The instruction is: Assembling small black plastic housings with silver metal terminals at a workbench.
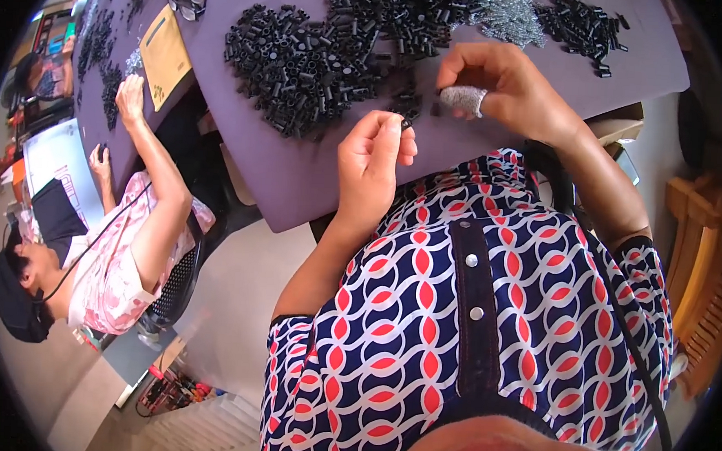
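My left hand is closed in a pinch, with a small black plastic piece between thumb and forefinger. My right hand is to its right above the table, its fingers curled in toward the thumb. A grey knitted finger cover sits on one of its digits. Whether something tiny is pinched there is too small to tell. Just beyond the left fingertips lies a small cluster of black pieces. A large heap of short black tubular pieces spreads to the left.
Another black heap, a pile of silver metal pins and more black pieces line the far side of the purple-covered table. Glasses and a yellow envelope lie left, near a seated co-worker. A wooden chair stands right.
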The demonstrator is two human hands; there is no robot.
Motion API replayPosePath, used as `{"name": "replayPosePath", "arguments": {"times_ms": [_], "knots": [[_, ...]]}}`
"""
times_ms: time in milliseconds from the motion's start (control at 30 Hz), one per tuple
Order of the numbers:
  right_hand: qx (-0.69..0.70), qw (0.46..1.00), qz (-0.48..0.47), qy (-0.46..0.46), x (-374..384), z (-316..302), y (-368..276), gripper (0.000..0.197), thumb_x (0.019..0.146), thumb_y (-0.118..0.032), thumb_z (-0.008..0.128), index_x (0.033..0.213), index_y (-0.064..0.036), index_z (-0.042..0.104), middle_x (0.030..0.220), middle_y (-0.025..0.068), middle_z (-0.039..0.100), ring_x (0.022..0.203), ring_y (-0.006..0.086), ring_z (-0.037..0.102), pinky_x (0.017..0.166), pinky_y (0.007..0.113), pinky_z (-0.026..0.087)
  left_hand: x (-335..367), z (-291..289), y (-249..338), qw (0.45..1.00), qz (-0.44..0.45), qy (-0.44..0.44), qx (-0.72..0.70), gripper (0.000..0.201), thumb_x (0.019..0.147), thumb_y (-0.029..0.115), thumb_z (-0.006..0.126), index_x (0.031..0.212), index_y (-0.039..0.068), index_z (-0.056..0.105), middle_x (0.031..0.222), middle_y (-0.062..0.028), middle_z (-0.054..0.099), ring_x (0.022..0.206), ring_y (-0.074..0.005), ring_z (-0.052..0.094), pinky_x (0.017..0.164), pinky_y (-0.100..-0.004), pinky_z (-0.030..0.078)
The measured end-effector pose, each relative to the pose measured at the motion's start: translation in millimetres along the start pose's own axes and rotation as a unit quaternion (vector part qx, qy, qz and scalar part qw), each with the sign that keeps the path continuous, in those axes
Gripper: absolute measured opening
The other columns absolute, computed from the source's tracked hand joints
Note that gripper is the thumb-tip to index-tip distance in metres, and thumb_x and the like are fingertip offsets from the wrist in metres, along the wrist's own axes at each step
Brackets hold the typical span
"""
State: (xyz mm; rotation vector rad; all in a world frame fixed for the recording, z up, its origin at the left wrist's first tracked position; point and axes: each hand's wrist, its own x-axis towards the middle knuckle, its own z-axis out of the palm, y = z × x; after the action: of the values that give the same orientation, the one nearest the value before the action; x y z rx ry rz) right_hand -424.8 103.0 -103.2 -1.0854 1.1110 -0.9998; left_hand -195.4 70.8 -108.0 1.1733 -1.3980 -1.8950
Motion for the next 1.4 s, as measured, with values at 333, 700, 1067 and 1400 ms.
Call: {"name": "replayPosePath", "arguments": {"times_ms": [333, 700, 1067, 1400], "knots": [[0.109, 0.993, -0.032, -0.035, -22, 16, 9, 0.029, 0.08, 0.014, 0.052, 0.104, 0.0025, 0.064, 0.093, 0.0033, 0.066, 0.084, 0.0111, 0.065, 0.079, 0.025, 0.054, 0, 18, -6, 0.994, 0.088, -0.03, 0.056, 0.02, 0.104, 0.016, 0.052, 0.098, -0.002, 0.06, 0.079, -0.003, 0.062, 0.07, -0.0068, 0.054, 0.067, -0.0219, 0.046], [0.071, 0.996, -0.047, -0.022, -23, 14, 8, 0.017, 0.085, 0.01, 0.06, 0.1, 0.0021, 0.063, 0.094, 0.003, 0.065, 0.084, 0.0103, 0.064, 0.079, 0.025, 0.052, 4, 19, -15, 0.984, 0.142, -0.035, 0.104, 0.015, 0.103, 0.012, 0.053, 0.097, -0.001, 0.06, 0.079, -0.0042, 0.063, 0.07, -0.008, 0.057, 0.063, -0.0231, 0.047], [-0.19, 0.972, -0.139, -0.022, -22, 2, -9, 0.033, 0.064, 0.017, 0.061, 0.093, 0.0032, 0.06, 0.096, 0.0111, 0.063, 0.092, 0.0263, 0.064, 0.082, 0.033, 0.051, 6, 19, -13, 0.978, 0.155, -0.085, 0.109, 0.02, 0.105, 0.017, 0.052, 0.103, -0.001, 0.059, 0.08, -0.0036, 0.059, 0.071, -0.0081, 0.054, 0.066, -0.0237, 0.046], [-0.339, 0.894, -0.267, -0.117, -31, 0, -17, 0.04, 0.06, 0.012, 0.063, 0.098, 0.0013, 0.059, 0.097, 0.014, 0.057, 0.092, 0.04, 0.061, 0.072, 0.046, 0.051, 17, 1, 3, 0.872, -0.28, -0.304, -0.263, 0.03, 0.103, 0.03, 0.054, 0.087, 0.005, 0.054, 0.07, 0.0009, 0.047, 0.061, -0.008, 0.04, 0.056, -0.0229, 0.033]]}}
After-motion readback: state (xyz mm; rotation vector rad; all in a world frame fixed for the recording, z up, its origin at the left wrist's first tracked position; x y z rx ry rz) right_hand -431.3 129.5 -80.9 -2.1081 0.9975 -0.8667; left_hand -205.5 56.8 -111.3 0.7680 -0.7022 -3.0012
